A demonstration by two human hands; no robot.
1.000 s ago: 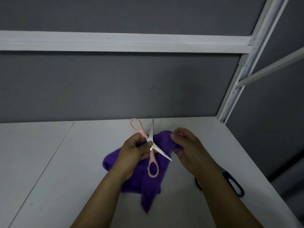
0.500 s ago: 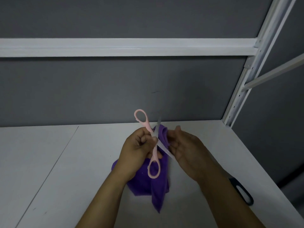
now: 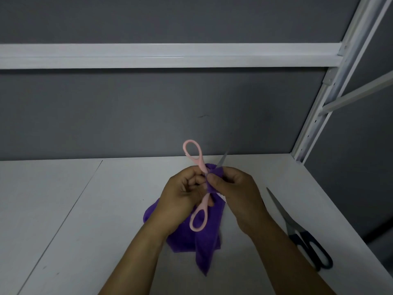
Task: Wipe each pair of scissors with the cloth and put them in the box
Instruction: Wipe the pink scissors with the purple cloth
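left hand (image 3: 182,196) gripped pink scissors (image 3: 198,161), right hand (image 3: 236,192) pinched the cloth (image 3: 205,252) round one blade; black scissors (image 3: 291,227) right of the cloth seemingly awaited wiping; no box showed.

Hands meet, forearms converging.
Left hand (image 3: 182,195) grips the pink scissors (image 3: 200,163) in curled fingers; right hand (image 3: 237,194) pinches the purple cloth (image 3: 204,245).

We have open bench (image 3: 63,209) across the left half, front edge to back wall (image 3: 127,116). The middle is blocked by the left hand (image 3: 182,196) gripping pink scissors (image 3: 198,218) and the right hand (image 3: 236,192) pinching purple cloth (image 3: 204,248), which hangs below. Black scissors (image 3: 297,231) lie along the right edge. A white post (image 3: 319,116) stands at the back right corner, and a rail (image 3: 148,55) crosses overhead.
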